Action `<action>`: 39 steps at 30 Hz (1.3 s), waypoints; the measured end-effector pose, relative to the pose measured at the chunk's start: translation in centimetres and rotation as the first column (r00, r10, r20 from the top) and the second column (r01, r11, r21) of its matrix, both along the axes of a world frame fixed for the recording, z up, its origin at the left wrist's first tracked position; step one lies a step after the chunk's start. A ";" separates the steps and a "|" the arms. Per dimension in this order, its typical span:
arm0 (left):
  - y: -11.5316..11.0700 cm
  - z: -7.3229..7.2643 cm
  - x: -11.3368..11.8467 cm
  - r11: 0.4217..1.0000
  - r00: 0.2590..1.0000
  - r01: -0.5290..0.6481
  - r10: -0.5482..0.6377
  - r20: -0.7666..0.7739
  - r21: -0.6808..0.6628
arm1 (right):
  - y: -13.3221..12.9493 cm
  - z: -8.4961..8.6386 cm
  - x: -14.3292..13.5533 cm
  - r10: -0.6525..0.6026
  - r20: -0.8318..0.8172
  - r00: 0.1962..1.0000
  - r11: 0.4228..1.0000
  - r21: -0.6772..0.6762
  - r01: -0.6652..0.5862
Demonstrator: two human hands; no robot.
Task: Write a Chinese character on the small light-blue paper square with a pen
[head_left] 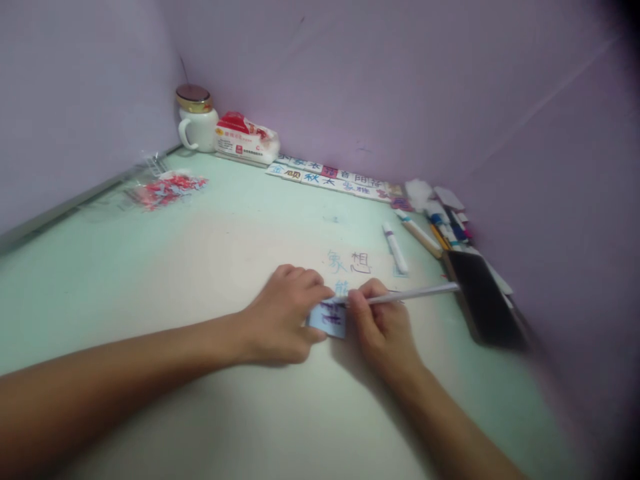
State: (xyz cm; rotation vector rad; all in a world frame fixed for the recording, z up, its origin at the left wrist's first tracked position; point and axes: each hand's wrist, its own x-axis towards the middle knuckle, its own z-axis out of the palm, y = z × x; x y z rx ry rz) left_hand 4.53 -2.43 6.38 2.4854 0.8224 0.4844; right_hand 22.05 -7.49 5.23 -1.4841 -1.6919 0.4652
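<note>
A small blue card [330,325] lies on the pale tabletop [225,413], right between the two hands, dark purple strokes across its face. The left hand [286,317] holds it by the edges, fingers along the far side and thumb at the near one. The right hand [385,327] grips a slim pale pen [425,292], its tip at the card (the fingers hide just where it meets the surface). Just beyond, blue and dark characters [360,262] stand on the tabletop, near a white marker [396,249]. Off to the right lies a dark phone [483,300]. Along the back wall run rows of lettered cards [320,179], then a red-and-white packet [245,143] beside a lidded white mug [204,132].
</note>
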 end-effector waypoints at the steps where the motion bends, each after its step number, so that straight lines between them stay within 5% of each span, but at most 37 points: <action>1: 0.0 0.0 0.0 1.000 1.000 -0.002 0.002 0.001 0.000 | 0.0 0.0 -0.1 -0.004 0.001 1.000 1.000 0.001 0.004; 39: -0.6 0.0 0.2 0.991 0.995 -0.093 0.097 -0.036 0.095 | -0.8 -0.2 -0.9 -0.020 -0.097 0.995 1.000 -0.009 0.019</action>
